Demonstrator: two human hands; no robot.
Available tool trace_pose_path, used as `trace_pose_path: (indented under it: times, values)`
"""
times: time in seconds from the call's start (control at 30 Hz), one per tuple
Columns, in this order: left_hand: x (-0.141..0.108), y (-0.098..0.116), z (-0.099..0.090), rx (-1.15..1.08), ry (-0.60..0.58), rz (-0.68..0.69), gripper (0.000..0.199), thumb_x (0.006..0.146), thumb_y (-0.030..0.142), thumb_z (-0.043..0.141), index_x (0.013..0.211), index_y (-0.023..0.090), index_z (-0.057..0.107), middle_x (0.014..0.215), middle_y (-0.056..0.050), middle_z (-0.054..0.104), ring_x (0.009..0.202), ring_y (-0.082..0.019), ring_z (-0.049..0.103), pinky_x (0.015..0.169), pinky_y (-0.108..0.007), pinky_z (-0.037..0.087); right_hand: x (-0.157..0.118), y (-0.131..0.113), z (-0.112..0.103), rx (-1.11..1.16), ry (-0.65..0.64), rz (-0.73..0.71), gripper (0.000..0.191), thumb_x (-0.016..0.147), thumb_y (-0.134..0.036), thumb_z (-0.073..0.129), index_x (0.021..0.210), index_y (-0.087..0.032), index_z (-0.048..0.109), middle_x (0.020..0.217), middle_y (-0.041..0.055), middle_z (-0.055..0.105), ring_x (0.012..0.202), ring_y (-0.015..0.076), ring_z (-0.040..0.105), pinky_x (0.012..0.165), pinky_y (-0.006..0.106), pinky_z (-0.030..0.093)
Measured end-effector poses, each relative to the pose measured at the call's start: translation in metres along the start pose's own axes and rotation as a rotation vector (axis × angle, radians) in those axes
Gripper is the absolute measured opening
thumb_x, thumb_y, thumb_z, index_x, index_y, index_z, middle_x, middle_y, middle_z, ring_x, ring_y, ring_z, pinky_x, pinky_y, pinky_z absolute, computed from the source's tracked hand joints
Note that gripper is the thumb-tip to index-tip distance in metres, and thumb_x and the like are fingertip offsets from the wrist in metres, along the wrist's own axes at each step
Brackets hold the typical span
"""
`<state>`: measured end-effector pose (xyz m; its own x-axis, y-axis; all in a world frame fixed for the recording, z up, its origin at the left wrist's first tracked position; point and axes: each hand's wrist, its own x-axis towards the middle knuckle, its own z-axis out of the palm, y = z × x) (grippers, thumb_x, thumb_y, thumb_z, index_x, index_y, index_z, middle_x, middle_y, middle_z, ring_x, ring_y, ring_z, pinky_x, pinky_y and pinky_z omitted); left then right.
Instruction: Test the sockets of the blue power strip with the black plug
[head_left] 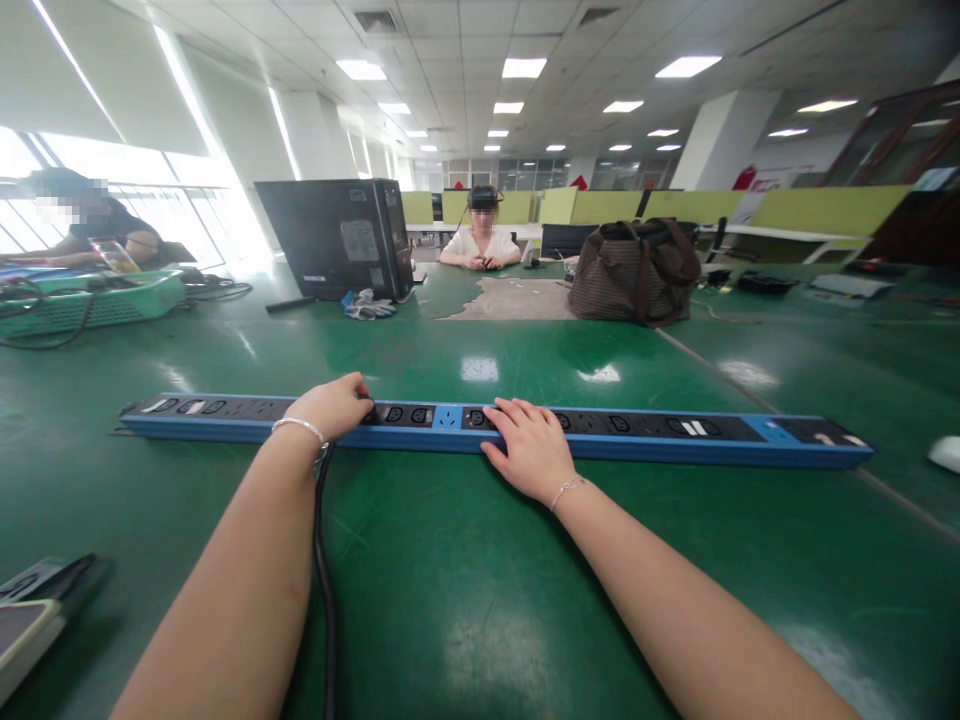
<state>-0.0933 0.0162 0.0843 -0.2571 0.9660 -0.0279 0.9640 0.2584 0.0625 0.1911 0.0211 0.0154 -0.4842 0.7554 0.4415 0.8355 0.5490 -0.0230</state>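
A long blue and black power strip [448,418] lies across the green table, its sockets facing up. My left hand [330,405] is closed over the strip left of its middle, fingers curled downward. A black power cable [321,550] runs up from the near edge to this hand. The cable's end is hidden under the palm, so I cannot tell if it sits in a socket. My right hand [532,447] rests on the strip just right of the middle blue socket [448,417], fingers stretched out and lying flat, thumb at the front side.
A black computer case [337,240] stands behind, with gloves [367,305] before it. A brown bag [634,270] is at the back right, a green basket [97,300] at the left. One person [481,235] sits opposite, another [97,220] at the left.
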Motion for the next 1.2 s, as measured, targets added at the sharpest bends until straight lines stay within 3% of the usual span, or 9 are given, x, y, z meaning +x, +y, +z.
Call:
trace_pose_path:
  times: [0.33, 0.7, 1.2]
  values:
    - [-0.008, -0.008, 0.016, -0.107, 0.054, -0.017, 0.031, 0.077, 0.046, 0.038, 0.095, 0.025, 0.051, 0.091, -0.006, 0.068, 0.082, -0.023, 0.063, 0.069, -0.03, 0.045, 0.001, 0.0, 0.001, -0.005, -0.011, 0.001, 0.046, 0.085, -0.044, 0.045, 0.127, -0.025, 0.05, 0.135, 0.0049, 0.048, 0.122, 0.0237, 0.038, 0.099, 0.041, 0.027]
    - [-0.003, -0.004, 0.016, -0.071, 0.052, -0.048, 0.029, 0.076, 0.045, 0.04, 0.093, 0.026, 0.052, 0.093, -0.006, 0.068, 0.085, -0.024, 0.064, 0.068, -0.031, 0.046, 0.001, -0.001, 0.0, -0.003, -0.014, 0.003, 0.047, 0.084, -0.044, 0.046, 0.127, -0.025, 0.05, 0.135, 0.0046, 0.048, 0.122, 0.0238, 0.039, 0.099, 0.041, 0.027]
    - [-0.022, 0.004, 0.02, -0.046, 0.117, -0.078, 0.033, 0.082, 0.047, 0.032, 0.102, 0.028, 0.05, 0.092, -0.008, 0.068, 0.085, -0.027, 0.064, 0.067, -0.034, 0.046, 0.001, -0.001, 0.0, 0.003, -0.007, 0.005, 0.046, 0.084, -0.043, 0.046, 0.126, -0.024, 0.051, 0.135, 0.0048, 0.049, 0.121, 0.0242, 0.039, 0.098, 0.041, 0.027]
